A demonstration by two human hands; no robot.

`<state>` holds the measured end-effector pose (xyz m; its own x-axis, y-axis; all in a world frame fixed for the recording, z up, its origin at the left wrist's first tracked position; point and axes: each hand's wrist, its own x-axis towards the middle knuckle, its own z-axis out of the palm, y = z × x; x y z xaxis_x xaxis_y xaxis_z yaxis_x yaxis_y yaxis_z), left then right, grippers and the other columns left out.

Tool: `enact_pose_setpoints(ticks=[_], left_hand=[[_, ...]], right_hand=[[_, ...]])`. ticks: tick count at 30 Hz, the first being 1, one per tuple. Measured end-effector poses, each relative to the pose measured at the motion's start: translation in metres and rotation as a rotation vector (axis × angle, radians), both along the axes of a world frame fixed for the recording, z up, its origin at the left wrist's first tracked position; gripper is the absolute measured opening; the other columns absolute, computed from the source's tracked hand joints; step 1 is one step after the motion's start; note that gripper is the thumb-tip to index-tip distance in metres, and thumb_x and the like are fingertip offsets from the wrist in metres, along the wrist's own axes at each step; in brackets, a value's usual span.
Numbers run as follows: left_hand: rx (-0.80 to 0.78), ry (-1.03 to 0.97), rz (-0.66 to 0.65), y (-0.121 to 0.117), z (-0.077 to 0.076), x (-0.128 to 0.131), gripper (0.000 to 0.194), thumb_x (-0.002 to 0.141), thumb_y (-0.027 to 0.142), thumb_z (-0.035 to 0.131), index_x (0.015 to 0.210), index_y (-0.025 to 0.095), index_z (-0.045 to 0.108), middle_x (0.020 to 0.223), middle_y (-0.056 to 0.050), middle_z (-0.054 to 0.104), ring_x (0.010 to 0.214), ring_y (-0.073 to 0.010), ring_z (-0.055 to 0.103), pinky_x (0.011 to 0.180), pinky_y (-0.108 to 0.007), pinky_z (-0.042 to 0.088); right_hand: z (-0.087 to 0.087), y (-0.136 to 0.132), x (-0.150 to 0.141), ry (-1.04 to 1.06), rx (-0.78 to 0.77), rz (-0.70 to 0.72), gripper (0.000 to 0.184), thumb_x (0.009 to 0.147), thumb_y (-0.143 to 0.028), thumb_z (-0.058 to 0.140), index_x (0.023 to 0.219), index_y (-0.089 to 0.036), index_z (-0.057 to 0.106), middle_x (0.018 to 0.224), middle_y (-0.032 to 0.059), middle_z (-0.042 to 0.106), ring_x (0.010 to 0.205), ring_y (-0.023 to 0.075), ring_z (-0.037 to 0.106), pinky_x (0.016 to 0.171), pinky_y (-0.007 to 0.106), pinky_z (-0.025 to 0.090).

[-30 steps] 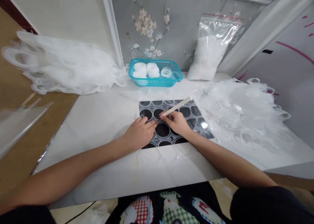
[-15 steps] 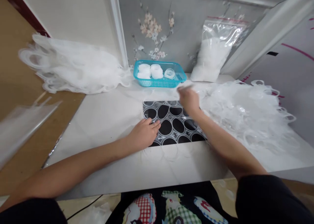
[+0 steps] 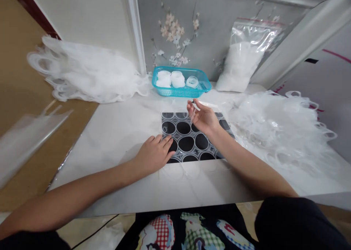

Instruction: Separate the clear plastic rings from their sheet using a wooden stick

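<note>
A dark sheet [image 3: 186, 144] printed with black ovals and pale rings lies on the table, and clear film with ring outlines seems to cover it. My left hand [image 3: 155, 152] rests palm down over the sheet's left edge, fingers stretched out and holding nothing. Above the sheet's upper part, my right hand [image 3: 204, 118] is turned partly palm up. Its thumb and fingers pinch a slim tool [image 3: 193, 102], of which a small dark end shows; its kind I cannot make out.
Behind the sheet stands a blue plastic basket [image 3: 181, 93] with several stacks of white rings. A zip bag of white material [image 3: 241, 60] leans on the wall. Translucent ring-cut scrap [image 3: 274, 125] is heaped at right, and a white pile [image 3: 90, 72] lies at left.
My right hand has come left and turned from palm down to palm up, still with the slim tool. My left hand has slid slightly left, its fingers more spread.
</note>
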<state>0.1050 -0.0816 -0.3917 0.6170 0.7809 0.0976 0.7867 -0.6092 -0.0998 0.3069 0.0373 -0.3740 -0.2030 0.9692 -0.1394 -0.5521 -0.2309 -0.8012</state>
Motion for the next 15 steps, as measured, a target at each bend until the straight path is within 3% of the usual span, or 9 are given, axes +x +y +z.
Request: enact_pose_setpoints(ticks=[3, 7, 10, 15], left_hand=[[0.017, 0.000, -0.003, 0.000, -0.002, 0.000, 0.044, 0.099, 0.040, 0.043, 0.128, 0.010, 0.057, 0.136, -0.011, 0.055, 0.101, -0.0254, 0.056, 0.080, -0.036, 0.038], [0.036, 0.018, -0.011, -0.002, -0.004, 0.000, 0.046, 0.099, 0.040, 0.041, 0.128, 0.008, 0.057, 0.132, -0.011, 0.059, 0.100, -0.0251, 0.057, 0.080, -0.036, 0.038], [0.021, 0.004, -0.016, -0.003, -0.004, 0.000, 0.045, 0.099, 0.040, 0.042, 0.127, 0.007, 0.057, 0.128, -0.012, 0.061, 0.099, -0.0252, 0.057, 0.079, -0.036, 0.039], [0.000, -0.022, -0.024, -0.002, -0.004, 0.001, 0.046, 0.099, 0.038, 0.042, 0.127, 0.005, 0.057, 0.128, -0.014, 0.061, 0.100, -0.0262, 0.057, 0.079, -0.037, 0.040]], right_hand=[[-0.009, -0.007, -0.007, -0.335, 0.264, 0.206, 0.017, 0.079, -0.036, 0.069, 0.085, -0.020, 0.066, 0.084, 0.0021, 0.067, 0.067, 0.0103, 0.060, 0.047, 0.020, 0.042], [-0.029, -0.017, -0.016, -0.803, 0.655, 0.378, 0.016, 0.080, -0.035, 0.067, 0.084, -0.019, 0.071, 0.075, 0.0016, 0.068, 0.063, 0.0118, 0.055, 0.060, 0.028, 0.045], [-0.036, -0.021, -0.017, -0.898, 0.738, 0.369, 0.017, 0.082, -0.034, 0.065, 0.086, -0.019, 0.072, 0.084, 0.0035, 0.072, 0.072, 0.0152, 0.061, 0.069, 0.032, 0.047], [-0.035, -0.022, -0.016, -0.945, 0.727, 0.366, 0.017, 0.084, -0.034, 0.063, 0.089, -0.020, 0.072, 0.089, 0.0043, 0.073, 0.080, 0.0183, 0.065, 0.076, 0.035, 0.049]])
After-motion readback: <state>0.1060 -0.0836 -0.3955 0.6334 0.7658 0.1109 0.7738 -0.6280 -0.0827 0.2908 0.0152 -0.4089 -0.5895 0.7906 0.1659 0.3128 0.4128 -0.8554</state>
